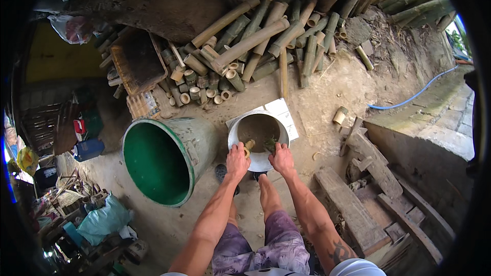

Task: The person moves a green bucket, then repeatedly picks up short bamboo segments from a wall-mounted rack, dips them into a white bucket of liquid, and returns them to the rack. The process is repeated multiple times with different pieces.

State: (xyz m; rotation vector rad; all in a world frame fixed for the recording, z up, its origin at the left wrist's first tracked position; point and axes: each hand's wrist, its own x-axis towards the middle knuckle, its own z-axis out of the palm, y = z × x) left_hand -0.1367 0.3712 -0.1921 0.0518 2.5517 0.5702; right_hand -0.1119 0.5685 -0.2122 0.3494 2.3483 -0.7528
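A round white bucket (233, 132) stands in front of my feet, with murky brown contents inside. My left hand (238, 162) is at its near left rim, fingers closed on a small yellowish-tan piece (249, 145) that I cannot name for sure. At the near right rim, my right hand (281, 158) is closed around a dark green, leafy-looking clump (270, 144) that hangs over the bucket's inside. My fingers partly cover what both hands hold. White tiles (286, 117) lie under the bucket.
A large drum (202, 143) with a green inside lies tipped at the left. Cut bamboo (250, 46) is heaped at the back, beside a dark crate (137, 64). At the right are a rough wooden bench (353, 212), a low wall (409, 158) and a blue hose (409, 98).
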